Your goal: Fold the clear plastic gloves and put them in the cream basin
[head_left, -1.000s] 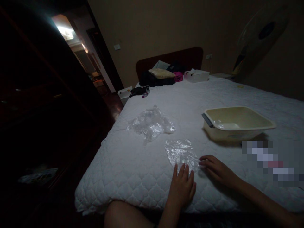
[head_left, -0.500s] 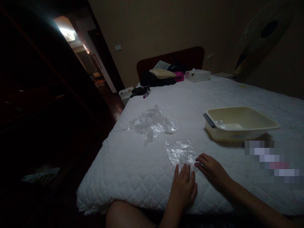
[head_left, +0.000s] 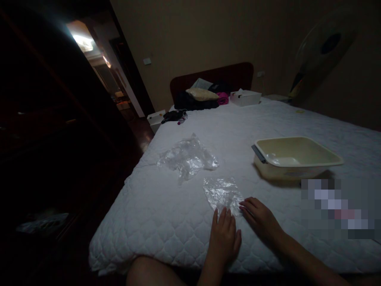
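A clear plastic bag, laid out flat in a rough square, is on the white quilted bed in front of me. My left hand rests palm down at its near edge, fingers stretched and fingertips on the plastic. At the bag's lower right corner is my right hand, its fingers extended to the left and touching the edge. Neither hand visibly grips anything. Farther off and to the left lies a larger, crumpled sheet of clear plastic.
A cream plastic tub with a grey handle stands on the quilted bed cover to the right, near a blurred-out patch. A pillow, dark cloth and a white box are by the headboard. A fan stands at the far right.
The camera view has shifted slightly. Both hands stay at the small bag's near edge with hardly any movement, and the bag still lies flat.
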### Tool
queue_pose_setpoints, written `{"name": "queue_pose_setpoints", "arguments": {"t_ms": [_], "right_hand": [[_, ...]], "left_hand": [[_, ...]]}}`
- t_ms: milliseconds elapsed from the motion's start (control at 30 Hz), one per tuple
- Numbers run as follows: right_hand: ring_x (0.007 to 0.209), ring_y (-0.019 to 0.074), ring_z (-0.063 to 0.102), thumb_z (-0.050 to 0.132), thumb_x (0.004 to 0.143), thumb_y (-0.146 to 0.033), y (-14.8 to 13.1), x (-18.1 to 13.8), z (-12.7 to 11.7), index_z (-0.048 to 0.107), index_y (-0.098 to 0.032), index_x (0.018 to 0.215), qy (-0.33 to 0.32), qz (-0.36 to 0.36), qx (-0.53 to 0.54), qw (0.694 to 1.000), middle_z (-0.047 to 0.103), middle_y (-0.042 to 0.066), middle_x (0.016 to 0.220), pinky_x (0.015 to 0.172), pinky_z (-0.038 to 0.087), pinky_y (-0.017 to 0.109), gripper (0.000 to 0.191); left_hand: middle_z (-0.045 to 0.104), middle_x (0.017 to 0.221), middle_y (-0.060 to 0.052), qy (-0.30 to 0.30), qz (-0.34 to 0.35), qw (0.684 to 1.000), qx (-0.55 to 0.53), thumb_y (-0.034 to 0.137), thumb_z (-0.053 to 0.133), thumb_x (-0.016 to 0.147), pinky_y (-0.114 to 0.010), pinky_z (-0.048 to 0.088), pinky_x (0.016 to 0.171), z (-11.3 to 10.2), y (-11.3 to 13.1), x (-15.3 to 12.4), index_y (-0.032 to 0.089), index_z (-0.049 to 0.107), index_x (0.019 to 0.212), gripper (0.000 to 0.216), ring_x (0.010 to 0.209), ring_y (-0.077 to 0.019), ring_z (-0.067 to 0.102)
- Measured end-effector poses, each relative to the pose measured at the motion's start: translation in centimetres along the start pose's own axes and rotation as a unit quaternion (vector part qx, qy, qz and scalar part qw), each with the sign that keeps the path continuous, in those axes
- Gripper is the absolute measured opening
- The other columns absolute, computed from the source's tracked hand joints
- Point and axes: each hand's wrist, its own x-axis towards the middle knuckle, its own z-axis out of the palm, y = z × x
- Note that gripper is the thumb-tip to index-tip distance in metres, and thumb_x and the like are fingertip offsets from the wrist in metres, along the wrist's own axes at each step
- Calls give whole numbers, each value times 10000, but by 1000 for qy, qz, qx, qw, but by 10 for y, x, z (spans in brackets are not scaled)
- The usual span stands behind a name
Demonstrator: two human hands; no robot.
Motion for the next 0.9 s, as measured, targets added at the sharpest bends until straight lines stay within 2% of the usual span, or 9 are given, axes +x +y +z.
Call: {"name": "queue_pose_setpoints", "arguments": {"t_ms": [167,367,433,567,633,700,767,833,900], "right_hand": [[792,195,577,446,880,-225,2,-7,11,621,-206,879,-21,11,20,1000,601,62,843,734,483,341,176],[831,189,575,476,875,-260,7,-8,13,610,-221,848,-15,39,94,995,601,48,869,773,473,341,143],[832,186,577,483,871,-268,7,-8,12,604,-223,852,-8,48,120,992,603,44,867,774,474,335,131],[864,181,576,479,873,-294,9,-9,11,589,-217,887,34,73,175,981,598,55,917,764,477,310,135],[893,185,570,489,865,-313,12,-10,11,589,-213,881,67,83,182,978,592,66,962,759,473,301,142],[860,184,572,486,861,-333,17,-8,9,584,-208,853,85,102,167,977,595,65,932,742,466,295,160],[791,179,573,465,862,-360,23,-1,6,575,-199,826,88,131,135,978,600,57,858,722,456,294,198],[748,179,571,437,859,-391,31,12,4,575,-190,819,87,166,97,977,607,54,817,704,446,293,248],[738,183,574,417,849,-415,39,29,3,588,-184,815,81,189,75,976,621,57,812,691,437,290,290]], "left_hand": [[470,1302,-153,31,-4,999,-12,259,475,838,-480,338,1009,-10,1,2,101,525,1157,360,1256,-278,364],[608,1076,-132,60,-62,996,-17,205,488,797,-507,388,937,-9,1,2,132,581,1039,269,1065,-280,523],[606,1078,-137,61,-64,996,-11,204,494,792,-510,390,922,-8,2,3,123,579,1047,281,1046,-284,527],[529,1220,-150,95,-49,994,-8,216,501,794,-551,314,961,-19,6,6,131,548,1121,341,1161,-314,437],[527,1219,-142,126,-38,991,-8,207,498,798,-563,287,972,-26,4,5,148,550,1116,327,1176,-313,423],[546,1175,-137,153,-44,987,-7,168,492,802,-539,318,957,-30,-4,4,155,559,1090,297,1143,-294,453],[564,1114,-135,159,-79,984,-15,120,478,805,-459,400,897,-30,-18,4,154,561,1075,284,1069,-258,503],[579,1021,-128,146,-153,976,-56,122,446,831,-347,463,794,-28,-37,8,142,561,1073,270,948,-207,548],[579,956,-116,115,-251,955,-112,167,403,857,-333,455,787,-27,-56,18,140,585,1022,247,898,-198,554]]}}
